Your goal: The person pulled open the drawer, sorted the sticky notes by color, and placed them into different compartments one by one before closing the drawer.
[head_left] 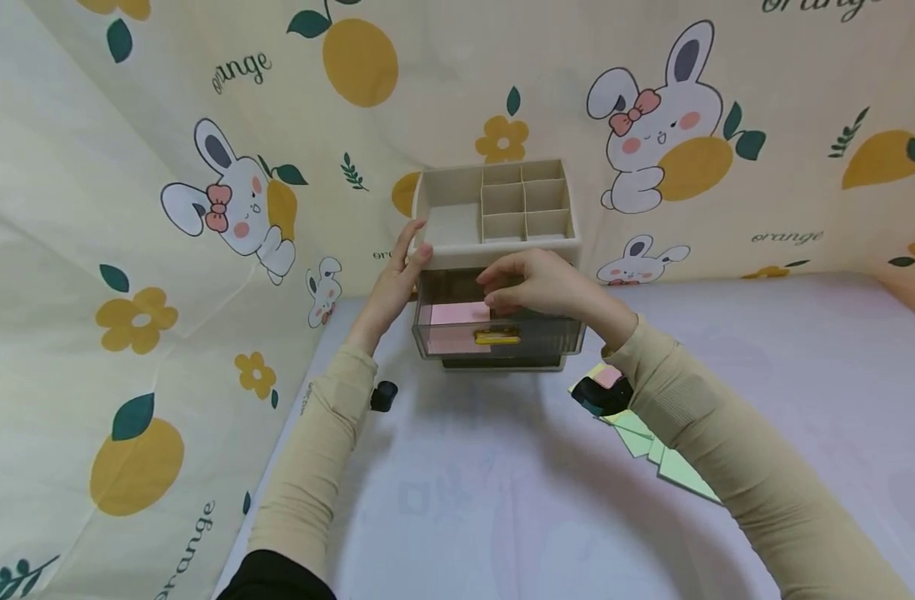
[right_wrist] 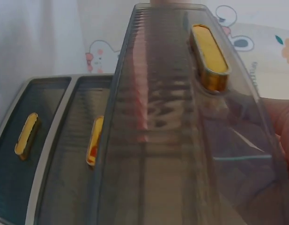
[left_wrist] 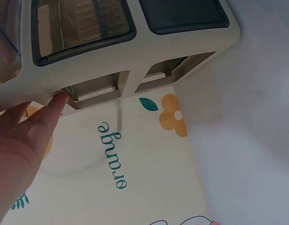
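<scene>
A cream desktop organizer (head_left: 495, 257) stands against the backdrop, its top divided into several compartments. Its upper see-through drawer (head_left: 536, 337) with a gold handle (head_left: 497, 336) is pulled out. Inside on the left lies a pink paper pad (head_left: 459, 313). My left hand (head_left: 392, 287) rests along the organizer's left side, fingers extended; the left wrist view shows the fingertips at the side panel's edge (left_wrist: 48, 96). My right hand (head_left: 540, 287) reaches over the open drawer with bent fingers, thumb tip beside the pad's corner. I cannot tell whether it holds anything.
Green paper pieces (head_left: 686, 473) lie fanned out on the table under the right forearm, with yellow and pink pieces by a black object (head_left: 603, 393). Another small black object (head_left: 384, 397) is near the left sleeve. A printed cloth backdrop (head_left: 442, 75) rises behind the organizer.
</scene>
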A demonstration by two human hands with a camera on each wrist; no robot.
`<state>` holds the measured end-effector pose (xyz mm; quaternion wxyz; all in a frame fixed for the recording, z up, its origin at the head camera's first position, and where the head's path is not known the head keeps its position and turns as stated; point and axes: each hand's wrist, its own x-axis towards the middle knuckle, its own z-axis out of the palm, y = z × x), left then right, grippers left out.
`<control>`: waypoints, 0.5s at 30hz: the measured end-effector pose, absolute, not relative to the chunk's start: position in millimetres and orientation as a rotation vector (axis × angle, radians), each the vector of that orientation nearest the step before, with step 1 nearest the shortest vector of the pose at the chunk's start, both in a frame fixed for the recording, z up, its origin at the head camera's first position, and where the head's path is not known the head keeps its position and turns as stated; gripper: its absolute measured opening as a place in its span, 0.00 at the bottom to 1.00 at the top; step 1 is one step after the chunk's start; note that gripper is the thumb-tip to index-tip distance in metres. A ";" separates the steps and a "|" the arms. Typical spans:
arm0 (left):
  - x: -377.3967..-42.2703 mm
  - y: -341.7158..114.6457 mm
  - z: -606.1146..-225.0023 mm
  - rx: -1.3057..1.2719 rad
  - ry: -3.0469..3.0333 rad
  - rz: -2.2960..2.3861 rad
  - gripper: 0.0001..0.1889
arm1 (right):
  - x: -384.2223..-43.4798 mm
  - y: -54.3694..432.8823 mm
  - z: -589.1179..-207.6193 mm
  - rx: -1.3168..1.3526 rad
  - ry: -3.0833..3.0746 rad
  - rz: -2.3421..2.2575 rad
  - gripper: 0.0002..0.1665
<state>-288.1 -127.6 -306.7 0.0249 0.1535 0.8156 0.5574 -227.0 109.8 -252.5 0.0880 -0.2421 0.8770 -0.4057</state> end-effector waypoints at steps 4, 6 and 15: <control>-287.8 -128.2 -308.9 0.457 2.529 1.718 0.35 | -221.8 122.2 -252.0 -0.737 2.587 -1.317 0.17; -289.0 -128.6 -309.4 0.457 2.526 1.718 0.36 | -217.7 130.7 -250.8 -0.727 2.583 -1.379 0.17; -289.8 -129.0 -307.5 0.482 2.536 1.716 0.39 | -202.8 190.3 -262.2 -0.792 2.607 -1.616 0.15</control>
